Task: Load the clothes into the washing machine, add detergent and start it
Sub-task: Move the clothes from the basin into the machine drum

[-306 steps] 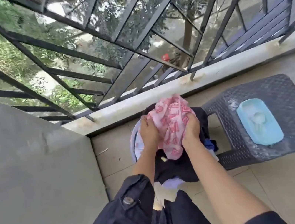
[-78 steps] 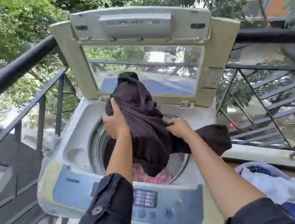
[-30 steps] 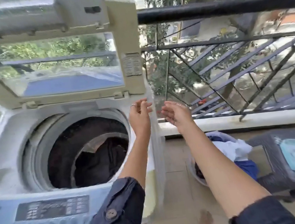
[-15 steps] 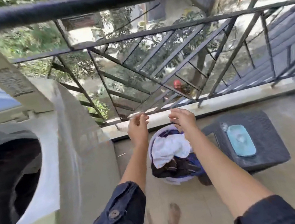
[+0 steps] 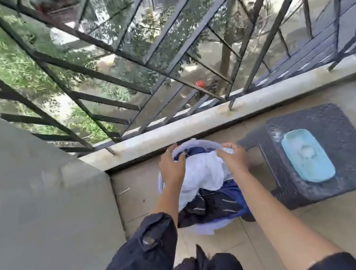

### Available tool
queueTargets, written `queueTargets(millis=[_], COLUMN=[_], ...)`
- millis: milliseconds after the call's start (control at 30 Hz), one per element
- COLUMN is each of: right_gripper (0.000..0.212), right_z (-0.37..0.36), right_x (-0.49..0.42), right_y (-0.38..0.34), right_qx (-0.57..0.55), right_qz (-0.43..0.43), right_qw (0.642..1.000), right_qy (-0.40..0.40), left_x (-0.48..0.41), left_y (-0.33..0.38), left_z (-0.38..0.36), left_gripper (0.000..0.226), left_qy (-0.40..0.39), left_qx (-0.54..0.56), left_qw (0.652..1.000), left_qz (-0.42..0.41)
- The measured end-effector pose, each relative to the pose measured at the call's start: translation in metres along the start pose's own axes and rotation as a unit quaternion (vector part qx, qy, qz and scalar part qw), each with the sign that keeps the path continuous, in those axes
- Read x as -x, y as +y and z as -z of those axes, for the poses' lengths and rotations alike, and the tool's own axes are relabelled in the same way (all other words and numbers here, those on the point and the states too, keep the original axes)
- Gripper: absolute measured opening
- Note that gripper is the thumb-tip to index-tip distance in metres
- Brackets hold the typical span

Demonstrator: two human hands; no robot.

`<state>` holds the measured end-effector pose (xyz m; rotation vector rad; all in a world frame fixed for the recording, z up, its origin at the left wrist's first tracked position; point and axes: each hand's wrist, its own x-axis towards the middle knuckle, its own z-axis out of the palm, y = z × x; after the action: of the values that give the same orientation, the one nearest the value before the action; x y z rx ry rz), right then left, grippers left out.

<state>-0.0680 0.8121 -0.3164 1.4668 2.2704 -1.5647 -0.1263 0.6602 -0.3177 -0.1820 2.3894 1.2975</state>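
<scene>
I am reaching down into the laundry basket [image 5: 193,142] on the balcony floor, with my two hands apart from each other. My left hand [image 5: 173,167] is lying with spread fingers on the white cloth [image 5: 204,174], and its fingertips are touching the far rim. My right hand [image 5: 233,156] is pinching the edge of the same cloth. The dark clothes [image 5: 210,206] are lying under it. The washing machine [image 5: 31,206] is showing its grey side at my left. A dark stool [image 5: 350,143] with a light blue box [image 5: 307,160] is standing just beside the basket.
</scene>
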Motion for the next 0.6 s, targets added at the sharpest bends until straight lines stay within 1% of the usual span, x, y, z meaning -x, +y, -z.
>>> queueTargets(millis=[100, 167, 200, 267, 367, 400, 433, 467, 500, 533, 600], right_gripper=[0.044, 0.05, 0.056, 0.077, 0.111, 0.117, 0.119, 0.116, 0.106, 0.091, 0.056], right_z=[-0.022, -0.038, -0.044, -0.055, -0.073, -0.079, -0.083, -0.087, -0.09, -0.091, -0.089], right_x=[-0.03, -0.048, -0.057, -0.07, -0.088, -0.092, -0.093, -0.092, -0.092, -0.093, -0.096], right_y=[0.039, 0.066, 0.076, 0.093, 0.116, 0.124, 0.13, 0.135, 0.138, 0.137, 0.129], right_qx=[0.098, 0.175, 0.219, 0.294, 0.329, 0.34, 0.362, 0.387, 0.403, 0.403, 0.358], right_qz=[0.025, 0.053, 0.065, 0.06, 0.028, 0.028, 0.035, 0.04, 0.044, 0.047, 0.05], right_qw=[0.995, 0.983, 0.973, 0.954, 0.943, 0.938, 0.93, 0.919, 0.913, 0.913, 0.932], right_qy=[0.001, 0.027, 0.036, 0.017, -0.047, -0.059, -0.062, -0.06, -0.054, -0.044, -0.019], left_x=[-0.033, -0.055, -0.065, -0.082, -0.097, -0.098, -0.098, -0.097, -0.096, -0.097, -0.098], left_y=[-0.029, -0.053, -0.065, -0.087, -0.115, -0.122, -0.127, -0.13, -0.13, -0.128, -0.123], left_z=[-0.033, -0.056, -0.068, -0.085, -0.104, -0.108, -0.111, -0.114, -0.115, -0.115, -0.111], left_gripper=[0.045, 0.057, 0.065, 0.082, 0.106, 0.108, 0.104, 0.095, 0.084, 0.075, 0.065], left_qy=[-0.009, -0.013, -0.021, -0.061, -0.143, -0.165, -0.181, -0.185, -0.179, -0.172, -0.174], left_qx=[-0.01, -0.012, -0.033, -0.115, -0.267, -0.306, -0.344, -0.377, -0.394, -0.392, -0.365], left_qw=[1.0, 1.0, 0.999, 0.991, 0.952, 0.936, 0.92, 0.907, 0.901, 0.903, 0.912], left_qz=[-0.014, 0.0, 0.009, 0.026, 0.054, 0.057, 0.051, 0.041, 0.035, 0.043, 0.073])
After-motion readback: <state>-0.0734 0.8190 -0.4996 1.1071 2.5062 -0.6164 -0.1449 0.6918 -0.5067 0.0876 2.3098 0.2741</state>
